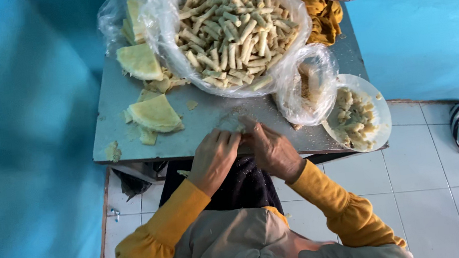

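Rolling looks like your current step: beyond both hands sits the big bag of finished rolls [232,28], and your left hand [214,160] and right hand [271,152] are closed together on a small wrapper piece [231,124] at the metal table [207,131] edge. Next likely needs filling from the plate [378,123] to your right, wrappers [154,113] to your left.
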The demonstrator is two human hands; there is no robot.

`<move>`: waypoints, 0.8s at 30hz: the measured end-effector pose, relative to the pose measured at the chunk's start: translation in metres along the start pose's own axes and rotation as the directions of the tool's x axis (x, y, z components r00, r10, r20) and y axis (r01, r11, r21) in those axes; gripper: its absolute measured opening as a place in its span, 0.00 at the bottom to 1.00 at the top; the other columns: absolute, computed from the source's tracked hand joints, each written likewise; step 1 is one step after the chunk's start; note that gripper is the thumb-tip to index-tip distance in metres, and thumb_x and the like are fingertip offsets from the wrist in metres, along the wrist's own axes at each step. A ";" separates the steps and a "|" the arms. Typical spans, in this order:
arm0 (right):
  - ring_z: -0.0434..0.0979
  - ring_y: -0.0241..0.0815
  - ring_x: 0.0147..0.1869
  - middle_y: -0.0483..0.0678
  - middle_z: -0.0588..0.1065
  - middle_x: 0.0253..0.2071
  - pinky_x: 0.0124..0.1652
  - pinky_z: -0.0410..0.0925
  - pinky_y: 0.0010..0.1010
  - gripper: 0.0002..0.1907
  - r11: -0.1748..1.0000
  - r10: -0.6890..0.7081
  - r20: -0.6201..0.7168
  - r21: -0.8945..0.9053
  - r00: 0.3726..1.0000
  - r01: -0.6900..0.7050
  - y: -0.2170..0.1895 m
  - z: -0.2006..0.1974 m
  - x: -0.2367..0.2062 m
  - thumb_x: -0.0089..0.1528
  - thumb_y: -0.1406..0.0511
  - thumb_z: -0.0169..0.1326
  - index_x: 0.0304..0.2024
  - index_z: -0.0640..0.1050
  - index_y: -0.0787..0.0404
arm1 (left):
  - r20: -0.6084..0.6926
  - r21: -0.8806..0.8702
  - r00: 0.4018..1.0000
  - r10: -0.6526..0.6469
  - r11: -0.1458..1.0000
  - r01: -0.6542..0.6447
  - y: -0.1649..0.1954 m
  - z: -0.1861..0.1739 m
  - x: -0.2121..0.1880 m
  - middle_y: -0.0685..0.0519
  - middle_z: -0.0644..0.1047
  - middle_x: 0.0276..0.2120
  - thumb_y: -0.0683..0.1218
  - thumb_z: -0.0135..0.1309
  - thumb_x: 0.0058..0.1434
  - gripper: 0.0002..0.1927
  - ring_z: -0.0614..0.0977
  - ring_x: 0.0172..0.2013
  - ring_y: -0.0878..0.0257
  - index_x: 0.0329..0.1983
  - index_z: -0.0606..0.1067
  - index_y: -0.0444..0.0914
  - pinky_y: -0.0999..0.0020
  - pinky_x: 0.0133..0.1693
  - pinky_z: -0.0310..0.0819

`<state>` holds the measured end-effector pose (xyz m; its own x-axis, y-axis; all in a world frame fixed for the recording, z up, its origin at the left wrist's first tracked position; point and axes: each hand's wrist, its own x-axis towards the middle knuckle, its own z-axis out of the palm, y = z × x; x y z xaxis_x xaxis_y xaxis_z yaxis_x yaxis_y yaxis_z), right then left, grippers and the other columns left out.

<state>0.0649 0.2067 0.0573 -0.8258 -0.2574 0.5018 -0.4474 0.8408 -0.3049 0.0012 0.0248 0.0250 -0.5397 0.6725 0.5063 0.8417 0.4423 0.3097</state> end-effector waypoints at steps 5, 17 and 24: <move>0.81 0.54 0.46 0.58 0.77 0.46 0.44 0.75 0.40 0.29 1.000 0.019 0.074 -0.010 0.997 -0.019 -0.003 0.000 0.000 0.64 0.76 0.55 0.66 0.62 0.71 | -0.066 0.098 0.992 0.106 0.990 -0.099 -0.002 0.000 -0.007 0.48 0.74 0.41 0.43 0.55 0.53 0.21 0.76 0.44 0.54 0.51 0.75 0.33 0.62 0.47 0.72; 0.82 0.55 0.44 0.56 0.79 0.42 0.41 0.76 0.40 0.32 0.994 0.068 0.090 0.079 0.994 -0.075 -0.002 -0.011 0.002 0.62 0.75 0.54 0.68 0.63 0.66 | -0.003 0.222 0.988 0.154 0.964 -0.149 0.005 -0.009 -0.009 0.50 0.74 0.40 0.45 0.54 0.57 0.15 0.75 0.45 0.56 0.46 0.77 0.34 0.59 0.55 0.70; 0.75 0.56 0.60 0.57 0.73 0.57 0.61 0.69 0.46 0.34 0.974 0.076 0.041 -0.219 0.996 -0.065 -0.026 -0.007 -0.019 0.58 0.74 0.52 0.68 0.65 0.70 | -0.047 0.352 0.999 0.025 0.936 -0.007 0.026 -0.007 -0.017 0.48 0.72 0.54 0.51 0.51 0.62 0.22 0.70 0.60 0.55 0.54 0.78 0.33 0.44 0.65 0.59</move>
<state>0.0947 0.1928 0.0614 -0.8706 -0.2120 0.4440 -0.3066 0.9395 -0.1527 0.0320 0.0203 0.0300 -0.5174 0.6547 0.5511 0.7858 0.6185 0.0030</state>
